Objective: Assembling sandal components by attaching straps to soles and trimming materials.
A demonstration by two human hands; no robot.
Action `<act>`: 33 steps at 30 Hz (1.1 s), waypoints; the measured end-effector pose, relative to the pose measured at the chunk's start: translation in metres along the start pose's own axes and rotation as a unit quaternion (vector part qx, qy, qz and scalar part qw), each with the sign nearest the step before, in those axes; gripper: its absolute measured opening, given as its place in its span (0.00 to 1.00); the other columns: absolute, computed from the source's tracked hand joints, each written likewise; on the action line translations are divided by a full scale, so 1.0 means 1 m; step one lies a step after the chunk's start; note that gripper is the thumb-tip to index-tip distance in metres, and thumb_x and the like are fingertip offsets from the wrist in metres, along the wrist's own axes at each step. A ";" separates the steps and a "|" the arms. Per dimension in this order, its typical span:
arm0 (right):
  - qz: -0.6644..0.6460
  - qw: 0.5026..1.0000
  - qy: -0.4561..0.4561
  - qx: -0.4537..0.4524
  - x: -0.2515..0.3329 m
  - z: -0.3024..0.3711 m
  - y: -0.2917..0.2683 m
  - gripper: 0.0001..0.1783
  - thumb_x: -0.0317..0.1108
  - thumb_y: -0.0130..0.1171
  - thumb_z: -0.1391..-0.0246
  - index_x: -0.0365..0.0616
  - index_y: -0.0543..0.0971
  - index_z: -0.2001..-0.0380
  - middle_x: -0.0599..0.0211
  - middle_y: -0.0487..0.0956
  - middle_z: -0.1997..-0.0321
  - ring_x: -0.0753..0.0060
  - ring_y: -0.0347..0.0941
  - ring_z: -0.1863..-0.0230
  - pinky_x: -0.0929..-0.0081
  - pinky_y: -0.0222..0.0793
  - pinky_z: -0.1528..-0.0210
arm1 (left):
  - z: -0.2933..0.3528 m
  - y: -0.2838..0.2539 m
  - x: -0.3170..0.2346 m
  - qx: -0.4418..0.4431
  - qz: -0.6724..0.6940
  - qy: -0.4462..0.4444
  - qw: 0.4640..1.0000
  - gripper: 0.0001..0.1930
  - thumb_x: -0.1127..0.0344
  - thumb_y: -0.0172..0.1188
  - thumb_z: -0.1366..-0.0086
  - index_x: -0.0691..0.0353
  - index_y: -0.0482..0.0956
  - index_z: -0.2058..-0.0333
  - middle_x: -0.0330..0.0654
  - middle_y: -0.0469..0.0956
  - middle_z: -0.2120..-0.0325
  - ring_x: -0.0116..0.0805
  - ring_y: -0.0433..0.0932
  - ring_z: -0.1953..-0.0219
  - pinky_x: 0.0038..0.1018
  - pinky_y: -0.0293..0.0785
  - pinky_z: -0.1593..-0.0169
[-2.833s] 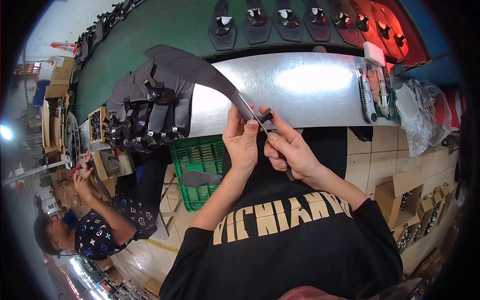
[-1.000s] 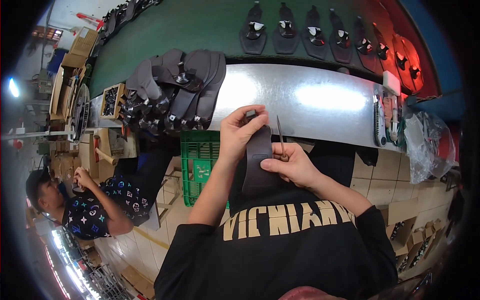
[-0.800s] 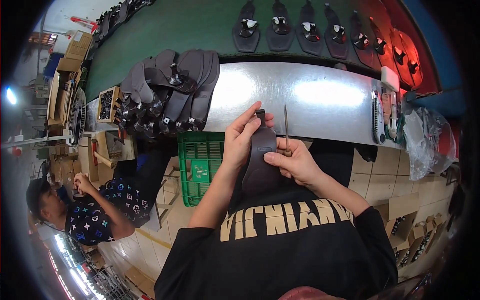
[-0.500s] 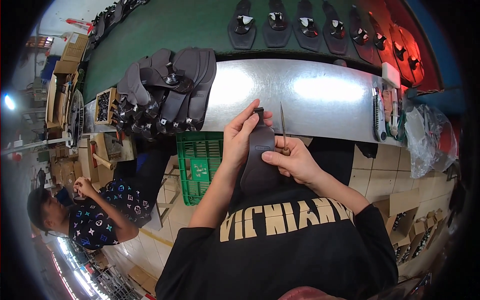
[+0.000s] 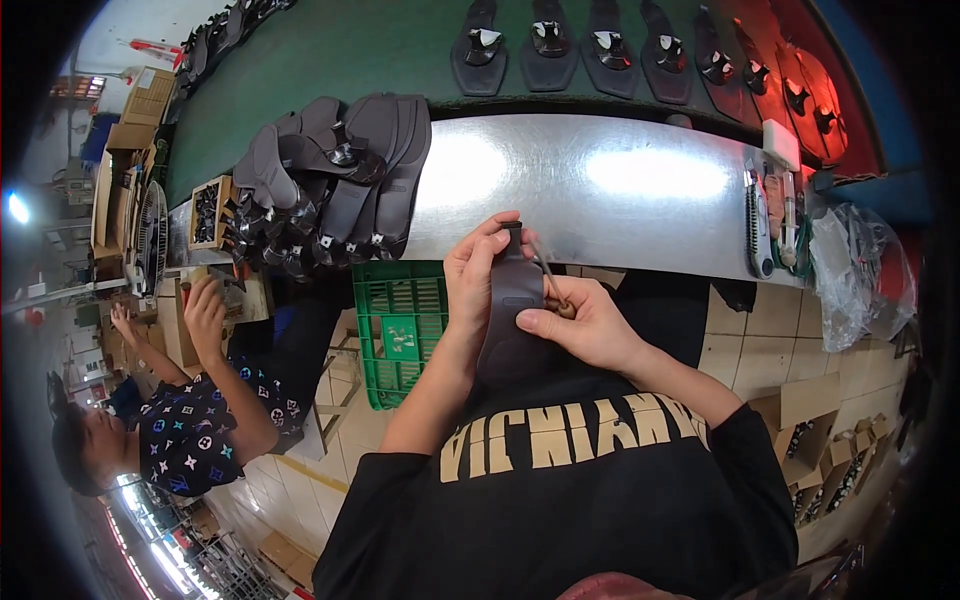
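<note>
A dark grey sandal sole [image 5: 515,300] stands nearly upright in front of my chest. My left hand [image 5: 468,280] is closed around its upper part, thumb and fingers at the narrow dark tab on top. In my right hand [image 5: 600,330] is an awl [image 5: 564,305] with a wooden handle and a thin metal shaft; the thumb of that hand also presses on the sole's right side. The awl leans left, its shaft close to the tab. Blur hides whether the point touches it.
Shiny metal bench [image 5: 560,190] ahead; a pile of dark soles [image 5: 350,180] on its left, a utility knife [image 5: 757,225] and plastic bag [image 5: 850,270] at right. Beyond, sandals [image 5: 548,50] line a green surface [image 5: 380,50]. A green crate [image 5: 400,335] stands below; a co-worker [image 5: 210,420] sits left.
The awl has tilted from upright to leaning left toward the sole's tab. The co-worker's hands have come apart and risen. Sandals on the green surface have shifted slightly left in view.
</note>
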State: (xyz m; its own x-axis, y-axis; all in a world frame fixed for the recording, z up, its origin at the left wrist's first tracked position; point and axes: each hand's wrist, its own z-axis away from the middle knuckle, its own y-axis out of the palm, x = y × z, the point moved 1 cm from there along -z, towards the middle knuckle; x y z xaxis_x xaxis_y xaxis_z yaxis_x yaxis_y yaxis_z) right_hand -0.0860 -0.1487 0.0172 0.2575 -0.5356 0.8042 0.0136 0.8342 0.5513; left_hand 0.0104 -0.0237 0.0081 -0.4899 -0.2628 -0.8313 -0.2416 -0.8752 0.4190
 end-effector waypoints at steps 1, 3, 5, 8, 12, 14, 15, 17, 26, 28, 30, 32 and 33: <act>0.098 0.995 0.000 0.010 0.008 0.003 -0.002 0.09 0.32 0.61 0.42 0.39 0.77 0.62 0.78 0.75 0.75 0.91 0.66 0.75 0.87 0.62 0.72 | 0.001 -0.001 0.000 -0.001 0.000 0.001 1.000 0.17 0.69 0.54 0.37 0.70 0.75 0.50 0.47 0.81 0.65 0.27 0.79 0.65 0.22 0.76 0.59; 0.244 0.969 -0.036 -0.020 0.027 0.011 -0.006 0.09 0.33 0.60 0.42 0.39 0.75 0.63 0.73 0.74 0.74 0.85 0.68 0.74 0.83 0.65 0.68 | 0.002 0.002 0.001 0.031 -0.027 0.017 0.999 0.19 0.64 0.50 0.34 0.70 0.75 0.50 0.44 0.80 0.67 0.26 0.76 0.67 0.21 0.74 0.61; 0.263 0.957 -0.086 -0.092 0.044 0.022 -0.010 0.08 0.33 0.56 0.41 0.38 0.75 0.64 0.66 0.73 0.71 0.78 0.69 0.72 0.79 0.67 0.66 | 0.002 0.003 0.005 0.030 -0.018 -0.003 0.999 0.20 0.61 0.48 0.33 0.70 0.75 0.50 0.43 0.79 0.68 0.25 0.75 0.68 0.21 0.72 0.61; 0.375 0.912 -0.139 -0.096 0.053 0.026 -0.031 0.17 0.28 0.49 0.39 0.40 0.71 0.46 0.66 0.73 0.70 0.80 0.69 0.71 0.79 0.67 0.65 | 0.014 0.015 0.010 0.029 -0.040 -0.015 0.999 0.29 0.48 0.38 0.30 0.69 0.75 0.50 0.38 0.75 0.72 0.24 0.70 0.70 0.20 0.68 0.63; 0.241 0.970 0.016 -0.022 0.052 0.036 -0.019 0.30 0.24 0.47 0.40 0.50 0.62 0.34 0.72 0.71 0.76 0.84 0.66 0.75 0.81 0.66 0.66 | 0.025 0.027 0.015 0.037 0.046 -0.122 0.991 0.38 0.36 0.32 0.30 0.68 0.76 0.51 0.37 0.73 0.74 0.23 0.69 0.72 0.19 0.66 0.65; 0.234 0.972 0.003 -0.028 0.039 0.039 -0.022 0.33 0.23 0.47 0.40 0.54 0.60 0.32 0.74 0.70 0.78 0.86 0.64 0.76 0.84 0.64 0.66 | 0.030 0.029 0.019 0.029 0.089 -0.163 0.982 0.41 0.32 0.30 0.31 0.68 0.76 0.52 0.36 0.73 0.74 0.23 0.69 0.72 0.19 0.66 0.66; 0.233 0.972 0.004 -0.020 0.032 0.038 -0.026 0.33 0.22 0.47 0.40 0.53 0.59 0.32 0.75 0.70 0.77 0.87 0.64 0.76 0.85 0.63 0.69 | 0.031 0.030 0.019 0.028 0.068 -0.175 0.982 0.43 0.30 0.27 0.32 0.67 0.77 0.53 0.36 0.73 0.74 0.23 0.69 0.72 0.19 0.65 0.66; 0.201 0.979 0.005 -0.016 0.025 0.037 -0.031 0.32 0.22 0.46 0.40 0.52 0.60 0.32 0.77 0.70 0.77 0.89 0.62 0.76 0.88 0.60 0.71 | 0.032 0.032 0.018 0.026 0.045 -0.191 0.980 0.46 0.28 0.24 0.34 0.67 0.77 0.55 0.36 0.73 0.75 0.24 0.69 0.72 0.19 0.64 0.66; 0.142 0.989 0.014 -0.026 0.036 0.033 -0.033 0.25 0.23 0.43 0.37 0.50 0.70 0.38 0.79 0.69 0.75 0.88 0.57 0.76 0.89 0.58 0.72 | 0.027 0.029 0.017 0.088 -0.050 -0.113 0.988 0.44 0.30 0.29 0.33 0.70 0.78 0.58 0.37 0.73 0.76 0.25 0.69 0.73 0.19 0.64 0.67; 0.122 0.992 0.032 -0.023 0.038 0.033 -0.035 0.24 0.24 0.43 0.37 0.49 0.69 0.38 0.79 0.68 0.75 0.88 0.57 0.76 0.89 0.57 0.73 | 0.026 0.030 0.009 0.126 -0.192 -0.026 0.973 0.28 0.48 0.39 0.30 0.71 0.79 0.58 0.40 0.76 0.74 0.27 0.72 0.71 0.22 0.67 0.61; 0.062 0.996 0.063 -0.015 0.045 0.035 -0.039 0.23 0.26 0.43 0.35 0.47 0.68 0.37 0.79 0.66 0.76 0.89 0.57 0.78 0.90 0.55 0.77 | 0.038 0.033 -0.010 0.199 -0.066 -0.095 0.973 0.18 0.67 0.52 0.37 0.72 0.77 0.51 0.41 0.79 0.68 0.28 0.76 0.67 0.22 0.71 0.60; 0.028 0.996 0.061 -0.058 0.054 0.035 -0.046 0.23 0.31 0.42 0.34 0.43 0.67 0.37 0.80 0.65 0.77 0.90 0.56 0.80 0.92 0.51 0.80 | 0.033 0.012 -0.028 0.188 -0.077 -0.080 0.976 0.18 0.72 0.58 0.39 0.71 0.77 0.50 0.39 0.79 0.66 0.27 0.76 0.67 0.21 0.72 0.59; 0.104 0.985 0.028 -0.137 0.059 0.032 -0.053 0.22 0.33 0.44 0.33 0.43 0.67 0.37 0.80 0.66 0.76 0.91 0.56 0.80 0.93 0.52 0.80 | 0.030 0.002 -0.053 0.135 -0.127 -0.034 0.982 0.18 0.74 0.62 0.42 0.67 0.78 0.51 0.37 0.79 0.65 0.25 0.77 0.66 0.22 0.73 0.58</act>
State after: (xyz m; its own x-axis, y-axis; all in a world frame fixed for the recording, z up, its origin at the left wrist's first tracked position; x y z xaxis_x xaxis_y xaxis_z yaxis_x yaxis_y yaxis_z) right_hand -0.1024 -0.2285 0.0423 0.3349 -0.3485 0.8754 0.2137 0.9330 0.2897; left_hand 0.0110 0.0003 0.0644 -0.4371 -0.0146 -0.8993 -0.5714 -0.7676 0.2902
